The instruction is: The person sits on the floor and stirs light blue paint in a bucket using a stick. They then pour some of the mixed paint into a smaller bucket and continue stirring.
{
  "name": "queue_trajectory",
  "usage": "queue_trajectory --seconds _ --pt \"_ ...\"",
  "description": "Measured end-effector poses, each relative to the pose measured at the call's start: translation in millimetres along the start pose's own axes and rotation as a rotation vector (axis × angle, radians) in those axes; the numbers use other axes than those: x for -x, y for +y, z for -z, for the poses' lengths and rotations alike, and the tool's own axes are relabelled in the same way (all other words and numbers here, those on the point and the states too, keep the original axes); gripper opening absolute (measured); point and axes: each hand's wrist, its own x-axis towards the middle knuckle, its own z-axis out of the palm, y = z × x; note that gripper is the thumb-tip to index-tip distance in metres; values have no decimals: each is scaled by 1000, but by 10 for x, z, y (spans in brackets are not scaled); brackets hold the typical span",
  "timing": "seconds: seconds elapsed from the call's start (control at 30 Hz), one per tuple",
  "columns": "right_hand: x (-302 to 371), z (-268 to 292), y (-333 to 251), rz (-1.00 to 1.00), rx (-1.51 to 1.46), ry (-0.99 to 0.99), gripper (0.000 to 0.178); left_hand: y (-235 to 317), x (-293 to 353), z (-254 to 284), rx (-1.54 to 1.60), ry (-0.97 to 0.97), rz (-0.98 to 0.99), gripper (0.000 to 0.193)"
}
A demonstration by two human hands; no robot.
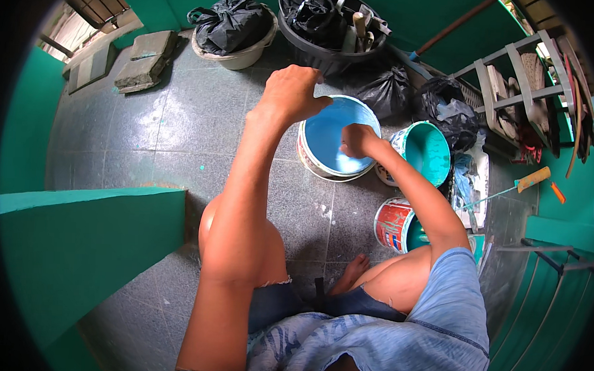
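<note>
A white bucket (307,152) with pale blue liquid (325,137) inside stands on the floor before me. My left hand (292,94) is bent at its far left rim; thumb and index finger are apart, with nothing seen between them, and the other fingers are hidden. Over the liquid, my right hand (360,141) is closed; what it holds, if anything, I cannot make out. Just right of this bucket stands another bucket (429,151), coated inside with turquoise paint. Nearer to me lies a red-labelled paint bucket (392,224), tilted on its side, under my right forearm.
Black bags (386,90) lie behind the buckets. A white tub (239,58) and a black tub (315,50) stand farther back. A paint roller (531,180) rests at right, below a grey ladder (523,85). A green ledge (112,244) juts in at left; stone slabs (144,62) lie beyond.
</note>
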Motion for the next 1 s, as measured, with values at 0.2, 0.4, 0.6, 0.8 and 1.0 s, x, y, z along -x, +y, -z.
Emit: queue_trajectory --seconds 0.2,0.4,0.6,0.8,1.0 --pt "28 -86 37 47 -251 689 16 55 -10 58 -26 -67 16 41" --pt "-5 -50 74 -21 88 68 12 33 -1 20 13 -27 24 36" --pt "25 -46 -57 51 -439 452 18 35 -3 62 -31 -63 21 42" --pt "-48 -114 91 -24 189 145 14 49 17 54 13 -20 27 36" --pt "35 -107 13 102 -450 275 16 24 6 45 -29 -39 2 40"
